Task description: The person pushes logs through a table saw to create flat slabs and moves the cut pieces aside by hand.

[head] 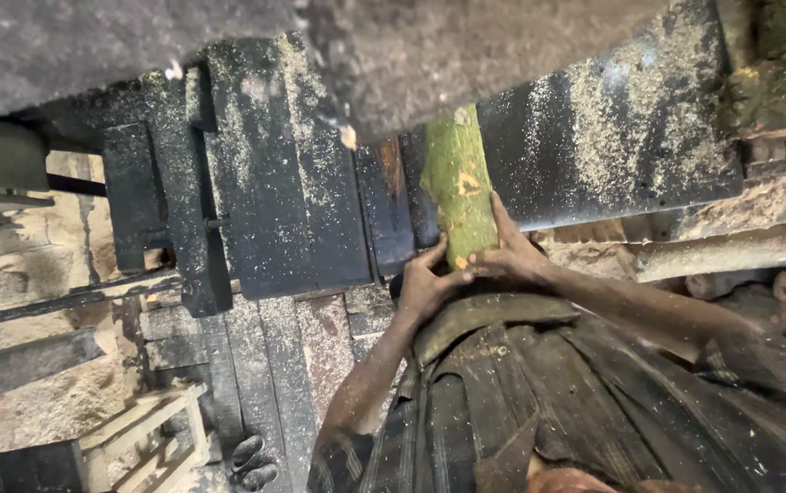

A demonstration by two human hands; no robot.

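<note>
A greenish, bark-covered log (458,183) lies lengthwise on a dark, sawdust-strewn machine table (283,201). Its far end passes under a blurred grey mass at the top of the view. My left hand (422,285) grips the near end of the log from the left. My right hand (507,245) presses against its right side, fingers stretched along the bark. Both forearms reach up from my dark, dusty clothing (539,402).
A black metal plate (612,128) dusted with sawdust extends to the right of the log. Rough timbers and cut logs (740,265) lie at the right. At the lower left stand a wooden frame (146,429) and a pair of dark shoes (254,461) on the sawdust-covered floor.
</note>
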